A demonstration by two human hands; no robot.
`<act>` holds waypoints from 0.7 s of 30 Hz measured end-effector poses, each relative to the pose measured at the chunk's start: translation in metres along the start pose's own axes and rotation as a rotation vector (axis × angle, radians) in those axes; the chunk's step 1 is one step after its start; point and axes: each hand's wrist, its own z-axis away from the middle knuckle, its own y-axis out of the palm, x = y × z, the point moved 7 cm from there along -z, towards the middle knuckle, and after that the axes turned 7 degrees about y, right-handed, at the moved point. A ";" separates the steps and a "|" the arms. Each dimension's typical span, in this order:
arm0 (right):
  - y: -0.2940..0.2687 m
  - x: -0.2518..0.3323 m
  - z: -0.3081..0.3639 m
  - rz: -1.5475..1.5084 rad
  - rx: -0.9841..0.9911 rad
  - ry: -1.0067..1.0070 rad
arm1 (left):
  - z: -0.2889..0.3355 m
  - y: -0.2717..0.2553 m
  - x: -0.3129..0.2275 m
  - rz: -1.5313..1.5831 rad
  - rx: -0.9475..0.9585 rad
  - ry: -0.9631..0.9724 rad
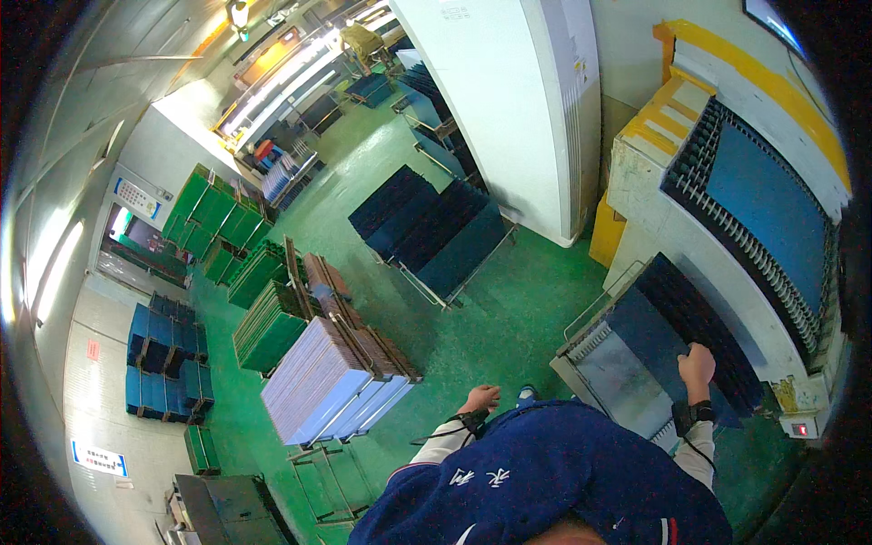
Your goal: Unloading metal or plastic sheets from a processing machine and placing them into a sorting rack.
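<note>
My right hand (696, 368) is closed at the edge of a dark blue panel (647, 329), which stands in a metal rack (574, 371) to my right. More dark panels (695, 309) stand close together behind it, and a paler grey surface (627, 368) shows on the near side. My left hand (481, 398) hangs in front of my body with its fingers curled in, and I see nothing in it. Dark bands circle both wrists.
At right, a roller conveyor (674, 186) carries a flat blue panel (758, 202). Ahead stands a tall white cabinet (509, 100). Racks of dark blue panels (454, 236), white-edged panels (318, 377) and green panels (268, 327) line the green floor (509, 313).
</note>
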 end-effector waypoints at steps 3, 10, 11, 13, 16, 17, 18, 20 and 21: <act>0.001 -0.001 -0.001 -0.001 -0.004 0.002 | -0.002 -0.001 0.002 -0.012 -0.010 0.001; 0.000 -0.001 -0.001 -0.009 -0.010 0.032 | -0.004 -0.002 0.000 -0.018 -0.012 0.029; 0.000 -0.002 -0.001 -0.005 -0.004 0.034 | -0.004 -0.001 -0.001 -0.010 -0.011 0.033; -0.005 0.003 0.002 0.001 0.011 0.034 | -0.004 -0.002 -0.001 0.000 -0.006 0.038; -0.004 0.001 0.001 0.009 0.010 0.040 | -0.005 -0.001 -0.002 0.018 -0.002 0.039; -0.004 0.001 0.001 0.015 0.004 0.035 | -0.005 0.000 -0.002 0.025 -0.001 0.039; -0.003 0.001 0.000 0.020 -0.002 0.026 | -0.005 -0.001 -0.002 0.026 -0.004 0.037; -0.002 0.001 -0.001 0.022 0.001 0.020 | -0.004 -0.001 -0.002 0.027 -0.010 0.034; -0.003 0.002 0.000 0.020 0.009 0.022 | -0.004 -0.001 -0.002 0.033 -0.006 0.032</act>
